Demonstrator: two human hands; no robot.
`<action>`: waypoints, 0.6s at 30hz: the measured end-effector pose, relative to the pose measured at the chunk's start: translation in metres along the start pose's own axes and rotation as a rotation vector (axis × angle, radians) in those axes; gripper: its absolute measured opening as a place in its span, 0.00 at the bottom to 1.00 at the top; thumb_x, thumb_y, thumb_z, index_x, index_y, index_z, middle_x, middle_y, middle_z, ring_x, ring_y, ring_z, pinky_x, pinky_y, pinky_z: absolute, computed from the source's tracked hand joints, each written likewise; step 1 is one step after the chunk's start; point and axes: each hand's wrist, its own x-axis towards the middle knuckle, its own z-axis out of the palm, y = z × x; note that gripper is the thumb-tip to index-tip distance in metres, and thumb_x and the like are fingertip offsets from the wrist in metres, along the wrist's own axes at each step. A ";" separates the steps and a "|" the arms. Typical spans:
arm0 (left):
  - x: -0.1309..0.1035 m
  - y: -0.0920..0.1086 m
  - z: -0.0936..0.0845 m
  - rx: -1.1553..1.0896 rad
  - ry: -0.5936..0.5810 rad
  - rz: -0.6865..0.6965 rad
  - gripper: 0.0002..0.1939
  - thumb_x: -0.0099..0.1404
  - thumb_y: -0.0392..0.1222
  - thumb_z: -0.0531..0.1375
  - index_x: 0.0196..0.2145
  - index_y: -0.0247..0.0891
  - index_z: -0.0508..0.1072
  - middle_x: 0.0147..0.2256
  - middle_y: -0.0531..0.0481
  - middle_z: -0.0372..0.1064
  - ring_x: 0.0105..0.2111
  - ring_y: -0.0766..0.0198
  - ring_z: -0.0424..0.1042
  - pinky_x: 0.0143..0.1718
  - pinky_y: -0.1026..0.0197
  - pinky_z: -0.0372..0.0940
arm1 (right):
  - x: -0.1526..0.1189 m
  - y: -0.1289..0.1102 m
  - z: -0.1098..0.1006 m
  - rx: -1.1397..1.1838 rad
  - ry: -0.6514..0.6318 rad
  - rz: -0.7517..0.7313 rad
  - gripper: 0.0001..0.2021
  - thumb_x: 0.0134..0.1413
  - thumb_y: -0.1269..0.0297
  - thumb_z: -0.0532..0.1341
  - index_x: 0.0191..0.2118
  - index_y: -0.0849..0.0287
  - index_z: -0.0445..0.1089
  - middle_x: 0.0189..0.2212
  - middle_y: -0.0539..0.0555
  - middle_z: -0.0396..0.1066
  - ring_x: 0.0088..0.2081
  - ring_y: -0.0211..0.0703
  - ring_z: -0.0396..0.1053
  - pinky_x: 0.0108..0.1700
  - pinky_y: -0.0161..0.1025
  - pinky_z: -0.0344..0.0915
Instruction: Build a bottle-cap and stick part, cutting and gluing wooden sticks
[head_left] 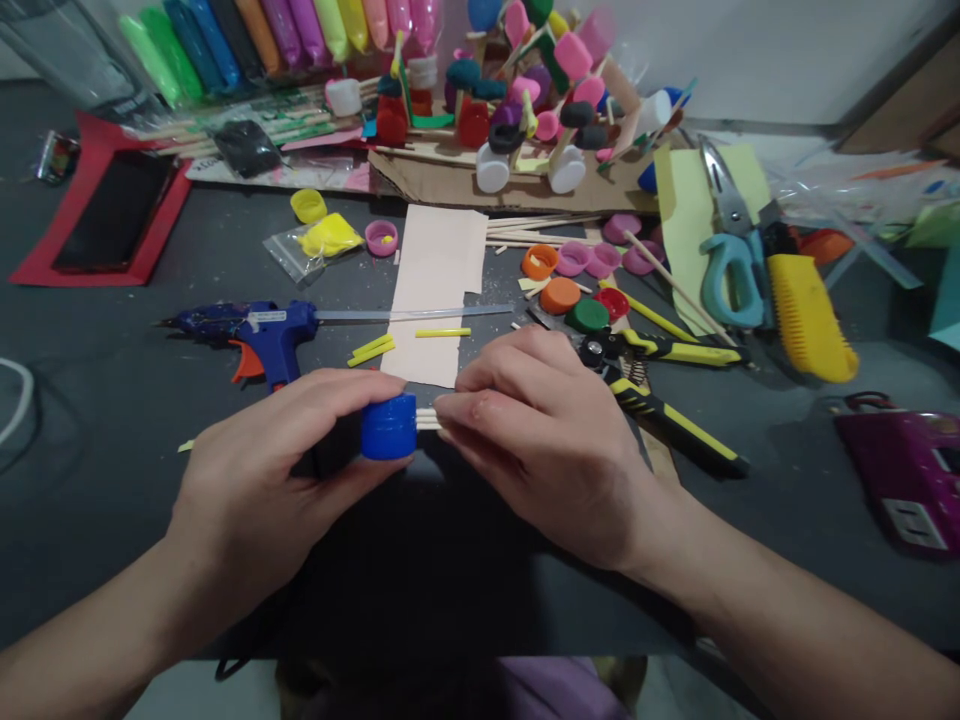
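Just below the centre of the frame, the left hand (pixel 262 465) pinches a blue cap (pixel 389 428) between digits above and below it; right of it, the right hand (pixel 547 440) pinches thin pale sticks (pixel 427 419) that reach the cap's right side. Beyond, a yellow strip (pixel 442 333) lies on pale card (pixel 439 265), with coloured packets (pixel 281 35) at upper left

From near, above and behind the bare fingers (pixel 499 408), the head view faces forward-down over the flat dark-grey worktop (pixel 450 560).
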 end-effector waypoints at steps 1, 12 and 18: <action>0.000 0.000 0.000 0.003 -0.006 -0.001 0.14 0.64 0.43 0.62 0.48 0.47 0.71 0.46 0.54 0.77 0.43 0.59 0.78 0.47 0.60 0.71 | 0.000 0.000 0.000 -0.001 0.002 -0.001 0.09 0.62 0.69 0.60 0.29 0.59 0.72 0.31 0.54 0.74 0.36 0.44 0.65 0.40 0.44 0.60; 0.002 -0.002 0.003 0.021 0.033 0.053 0.13 0.65 0.46 0.62 0.47 0.42 0.73 0.45 0.51 0.78 0.41 0.62 0.78 0.47 0.63 0.71 | 0.001 0.000 0.001 0.012 0.032 -0.022 0.08 0.60 0.71 0.61 0.30 0.64 0.75 0.29 0.56 0.74 0.35 0.45 0.65 0.38 0.45 0.61; 0.002 -0.002 0.003 0.022 0.030 0.066 0.13 0.66 0.45 0.61 0.47 0.41 0.73 0.45 0.51 0.78 0.42 0.62 0.78 0.46 0.64 0.71 | 0.002 0.000 0.002 0.027 0.030 -0.020 0.09 0.60 0.71 0.61 0.31 0.65 0.76 0.29 0.57 0.73 0.34 0.45 0.65 0.38 0.45 0.61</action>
